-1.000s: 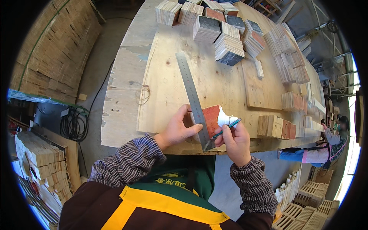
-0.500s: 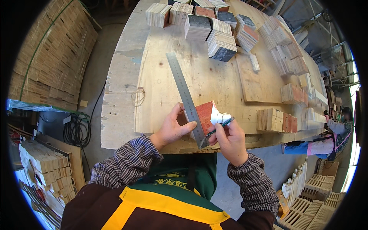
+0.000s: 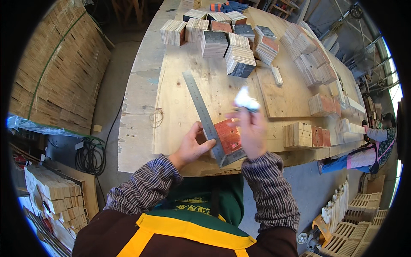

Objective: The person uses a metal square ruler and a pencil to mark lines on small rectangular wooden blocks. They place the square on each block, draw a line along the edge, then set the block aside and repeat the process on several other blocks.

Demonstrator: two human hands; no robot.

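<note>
Pinning a long L-shaped steel square (image 3: 202,115) to a red-faced layered plywood block (image 3: 226,136), the left hand (image 3: 188,147) is clamped on both, thumb on the blade and fingers at the block's left side. The block sits at the near edge of a pale plywood-topped bench (image 3: 175,111), partly covered by the square. To its right, the right hand (image 3: 253,132) has just lifted from the red face, which now shows more fully beside the square's short arm; the left hand alone appears to steady the pair. Motion blurs the right hand; its fingers appear closed on a crumpled white bundle (image 3: 245,99). At far left, clear plastic film (image 3: 25,122) wraps the base of a tall stack of short wooden pieces (image 3: 60,64). At lower right stand pale slatted frames (image 3: 342,233); their contents, if any, cannot be told.
</note>
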